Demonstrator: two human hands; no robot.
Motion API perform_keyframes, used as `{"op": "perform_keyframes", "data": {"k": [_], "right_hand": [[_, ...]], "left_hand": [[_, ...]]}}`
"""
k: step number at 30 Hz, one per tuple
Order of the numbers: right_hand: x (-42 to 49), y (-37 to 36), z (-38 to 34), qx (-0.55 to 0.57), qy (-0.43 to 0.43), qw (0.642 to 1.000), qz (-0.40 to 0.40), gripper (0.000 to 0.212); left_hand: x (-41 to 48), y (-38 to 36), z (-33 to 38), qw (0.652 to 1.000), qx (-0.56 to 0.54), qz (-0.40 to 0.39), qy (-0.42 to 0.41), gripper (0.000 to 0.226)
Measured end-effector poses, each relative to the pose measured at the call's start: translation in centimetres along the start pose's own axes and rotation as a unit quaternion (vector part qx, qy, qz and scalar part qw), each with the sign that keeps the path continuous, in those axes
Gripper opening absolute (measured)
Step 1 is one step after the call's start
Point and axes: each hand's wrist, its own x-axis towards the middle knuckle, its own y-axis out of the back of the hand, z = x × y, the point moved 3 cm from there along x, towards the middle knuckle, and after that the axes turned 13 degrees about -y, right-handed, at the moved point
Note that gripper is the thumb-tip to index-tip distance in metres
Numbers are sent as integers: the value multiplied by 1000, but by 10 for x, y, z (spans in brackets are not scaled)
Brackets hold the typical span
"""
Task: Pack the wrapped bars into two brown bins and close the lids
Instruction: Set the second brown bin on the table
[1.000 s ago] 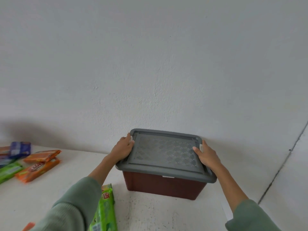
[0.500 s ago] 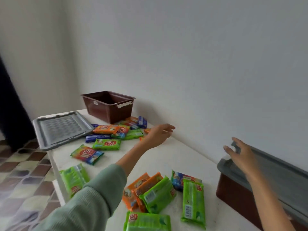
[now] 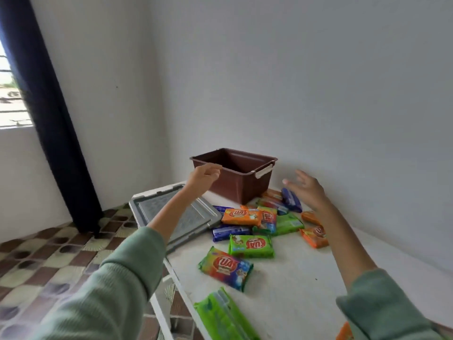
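An open brown bin [image 3: 242, 185] with a cream handle stands at the far end of the white table [image 3: 289, 288], against the wall. Its grey lid [image 3: 196, 217] lies flat to the left, overhanging the table edge. Several wrapped bars in orange [image 3: 241, 216], green [image 3: 250, 246] and blue [image 3: 229, 232] wrappers lie scattered in front of the bin. My left hand [image 3: 202, 178] hovers at the bin's near left rim, fingers loosely curled, holding nothing. My right hand [image 3: 307, 188] hangs spread in the air right of the bin, above the bars.
A white wall runs along the table's right side. The table's left edge drops to a checkered tile floor [image 3: 44, 261]. A dark curtain [image 3: 49, 119] hangs by a window at far left. More green bars [image 3: 225, 315] lie near the front edge.
My view swung left from the lidded bin to the open bin. Both hands let go of that closed lid and moved toward the open bin; the lidded bin is out of view.
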Motion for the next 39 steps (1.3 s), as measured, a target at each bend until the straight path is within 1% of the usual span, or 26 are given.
{"op": "perform_keyframes", "data": {"k": [3, 6, 11, 14, 16, 18, 20, 22, 24, 27, 30, 33, 35, 37, 39], "right_hand": [[30, -39, -29, 22, -8, 1000, 12, 59], [52, -65, -53, 20, -13, 999, 22, 55], [99, -92, -70, -8, -38, 997, 72, 54], [129, -104, -67, -54, -51, 992, 97, 56], [151, -108, -62, -95, -75, 987, 110, 57], [167, -112, -56, -134, -96, 980, 111, 59], [180, -117, -50, -149, -114, 976, 108, 61], [185, -123, -45, -134, -135, 976, 103, 63], [187, -127, -41, -95, -159, 978, 101, 65], [189, -131, -42, -36, -182, 977, 103, 69], [193, -133, -38, 17, -195, 973, 124, 72], [192, -135, -38, 49, -199, 966, 155, 70], [188, -136, -41, 61, -204, 962, 171, 69], [179, -138, -44, 75, -212, 955, 195, 69], [167, -140, -47, 87, -212, 949, 216, 70]], "left_hand": [[37, 14, -37, 999, -23, -23, -2, 32], [67, 21, -66, 998, -34, -51, 6, 32], [124, 21, -106, 998, -33, -58, 4, 34], [156, 14, -128, 998, 3, -61, -11, 34], [179, 9, -143, 996, 41, -70, -31, 35], [198, 5, -161, 993, 85, -74, -39, 37], [212, 0, -174, 986, 138, -93, -29, 42], [224, -6, -187, 969, 206, -138, -19, 45], [235, -11, -191, 953, 246, -179, -18, 48], [257, -13, -200, 938, 253, -236, -26, 54], [274, -13, -209, 919, 275, -280, -45, 61], [281, -10, -216, 925, 252, -282, -40, 73], [284, -9, -219, 926, 227, -297, -45, 79], [290, -10, -217, 928, 193, -310, -68, 78], [298, -8, -209, 940, 163, -286, -89, 71]]}}
